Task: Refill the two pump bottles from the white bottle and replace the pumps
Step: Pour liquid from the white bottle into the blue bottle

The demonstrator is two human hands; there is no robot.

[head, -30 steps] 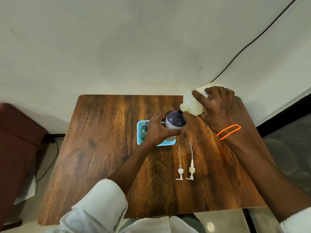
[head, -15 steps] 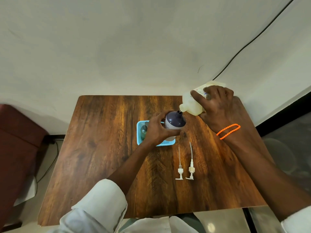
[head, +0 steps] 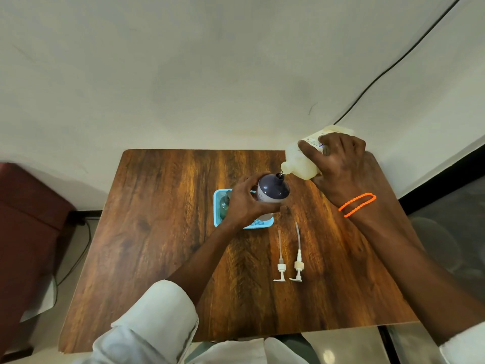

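My left hand (head: 245, 202) grips a dark purple pump bottle (head: 271, 191) with its neck open, held over a small blue basket (head: 219, 207). My right hand (head: 338, 168) holds the white bottle (head: 300, 162) tipped down to the left, its spout touching the purple bottle's neck. A second, greenish bottle (head: 224, 203) stands in the basket, mostly hidden by my left hand. Two white pumps (head: 280, 271) (head: 298, 269) with long tubes lie side by side on the wooden table (head: 157, 232), nearer to me than the basket.
The table stands against a pale wall, along which a black cable (head: 393, 64) runs. A dark red seat (head: 23, 227) is to the left of the table. An orange band (head: 357, 204) is on my right wrist.
The white bottle has tilted further down and moved left until its spout meets the purple bottle's neck. My left hand has held the purple bottle nearly still.
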